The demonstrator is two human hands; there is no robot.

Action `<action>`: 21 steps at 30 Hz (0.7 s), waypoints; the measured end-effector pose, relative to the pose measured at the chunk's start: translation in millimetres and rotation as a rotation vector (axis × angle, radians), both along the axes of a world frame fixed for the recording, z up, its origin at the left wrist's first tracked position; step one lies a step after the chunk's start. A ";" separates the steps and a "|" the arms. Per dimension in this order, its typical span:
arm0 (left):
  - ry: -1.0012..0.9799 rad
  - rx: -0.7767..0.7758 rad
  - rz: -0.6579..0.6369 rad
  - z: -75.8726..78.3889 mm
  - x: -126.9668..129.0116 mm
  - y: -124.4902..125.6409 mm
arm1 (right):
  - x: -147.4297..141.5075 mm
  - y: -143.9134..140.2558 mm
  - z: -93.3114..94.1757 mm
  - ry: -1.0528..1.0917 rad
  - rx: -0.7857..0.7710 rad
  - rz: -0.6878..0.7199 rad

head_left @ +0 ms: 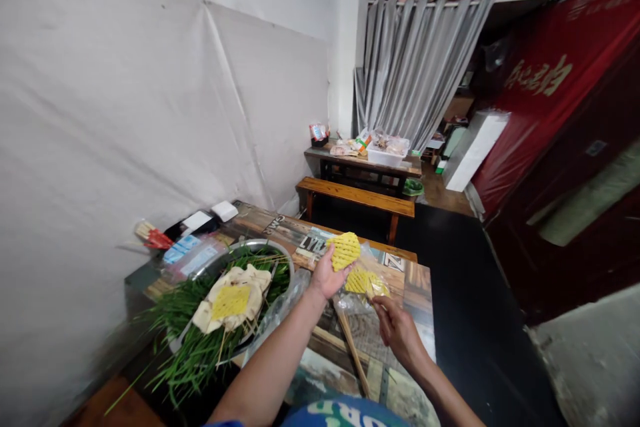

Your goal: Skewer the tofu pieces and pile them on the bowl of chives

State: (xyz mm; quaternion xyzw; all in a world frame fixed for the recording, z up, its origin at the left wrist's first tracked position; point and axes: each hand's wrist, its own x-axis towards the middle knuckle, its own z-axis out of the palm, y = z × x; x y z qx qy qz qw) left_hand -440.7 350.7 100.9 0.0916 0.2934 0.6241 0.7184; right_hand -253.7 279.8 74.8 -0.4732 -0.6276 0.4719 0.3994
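A flat yellow slab with a scored, diagonal pattern rests in the fingers of my left hand, held up over the table. My right hand is closed in a pinch beside a clear plastic bag; what it pinches is too small to make out. More yellow scored pieces lie in that bag. Between my forearms lies a bundle of thin wooden sticks. To the left, a metal basin holds long green leafy stalks, pale folded sheets and another yellow piece.
The patterned wooden table ends at right above a dark floor. At its far left are packets and red-wrapped sticks. Beyond stand a wooden bench and a second table with a white tub. A pale wall runs along the left.
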 end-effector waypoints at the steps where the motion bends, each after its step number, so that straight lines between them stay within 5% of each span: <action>1: -0.009 0.002 -0.008 -3.1 3.6 -1.5 | -0.1 -3.3 -1.5 0.026 -0.027 0.000; 8: -0.030 0.003 0.019 -19.8 33.9 -18.1 | -5.3 4.2 -4.4 0.204 -0.264 -0.077; 15: -0.037 0.010 -0.070 -11.7 42.8 -36.2 | -4.7 44.1 6.5 0.270 -0.312 -0.089; 21: -0.099 0.058 -0.074 -2.0 36.8 -27.3 | -6.7 59.7 13.2 0.196 -0.332 -0.001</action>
